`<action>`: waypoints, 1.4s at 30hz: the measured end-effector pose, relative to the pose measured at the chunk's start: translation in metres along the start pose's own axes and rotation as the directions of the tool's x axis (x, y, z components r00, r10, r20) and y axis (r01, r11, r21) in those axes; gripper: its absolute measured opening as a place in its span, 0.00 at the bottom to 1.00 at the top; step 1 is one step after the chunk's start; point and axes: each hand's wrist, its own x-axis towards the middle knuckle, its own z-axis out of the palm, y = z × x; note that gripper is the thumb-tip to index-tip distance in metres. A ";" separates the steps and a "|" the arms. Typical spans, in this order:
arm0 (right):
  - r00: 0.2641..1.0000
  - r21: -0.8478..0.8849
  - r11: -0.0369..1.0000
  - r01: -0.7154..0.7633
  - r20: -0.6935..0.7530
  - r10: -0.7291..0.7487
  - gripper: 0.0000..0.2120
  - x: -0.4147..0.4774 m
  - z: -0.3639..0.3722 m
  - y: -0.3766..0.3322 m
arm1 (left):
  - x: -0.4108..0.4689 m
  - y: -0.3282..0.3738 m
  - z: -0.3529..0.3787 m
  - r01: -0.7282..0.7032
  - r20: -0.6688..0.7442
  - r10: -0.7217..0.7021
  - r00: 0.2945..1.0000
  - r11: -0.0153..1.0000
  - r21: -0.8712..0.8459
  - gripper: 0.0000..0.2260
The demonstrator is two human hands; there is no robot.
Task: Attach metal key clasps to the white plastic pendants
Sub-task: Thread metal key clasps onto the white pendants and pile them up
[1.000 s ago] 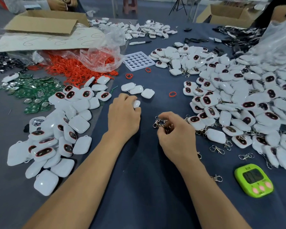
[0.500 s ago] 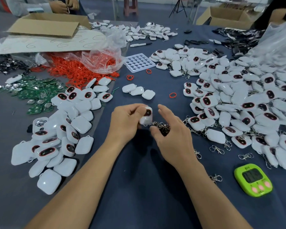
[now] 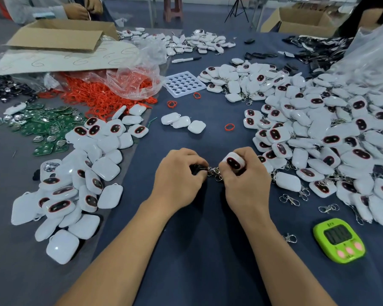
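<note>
Since 0.5 s ago the pendant (image 3: 233, 162) has gone from L hand (image 3: 179, 178) to R hand (image 3: 247, 182). Timer (image 3: 338, 239) sits nearest, by R forearm. L fingers are curled, pinching the clasp (image 3: 213, 172) btwn both hands. R fingers curl round the pendant, dark face up. Pendant piles (image 3: 318, 138) lie farther out on the cloth (image 3: 208, 272).

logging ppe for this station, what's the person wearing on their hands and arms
Nothing shows on them. The left hand and right hand are bare: no gloves, rings or tape. The left arm and right arm are bare too, with no sleeve, watch or bracelet in view.
</note>
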 end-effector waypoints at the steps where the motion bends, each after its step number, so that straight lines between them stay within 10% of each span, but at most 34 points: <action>1: 1.000 -0.016 1.000 0.014 -0.002 -0.014 0.10 -0.001 0.000 -0.001 | 0.000 0.000 0.000 0.019 -0.013 -0.019 1.000 1.000 -0.007 0.03; 10: 0.958 -0.068 0.956 0.286 0.014 -0.285 0.09 -0.008 0.019 -0.014 | 0.004 -0.005 -0.010 0.202 -0.102 -0.231 0.968 0.950 -0.237 0.05; 27: 0.978 0.213 0.977 -0.009 0.207 -0.036 0.05 0.020 0.051 -0.025 | 0.016 -0.020 -0.023 0.175 -0.083 -0.282 0.956 0.771 -0.612 0.08; 42: 0.966 0.187 0.982 0.035 0.246 -0.081 0.11 0.018 0.050 -0.025 | 0.007 -0.013 -0.024 -0.001 -0.282 -0.095 0.955 0.947 -0.320 0.12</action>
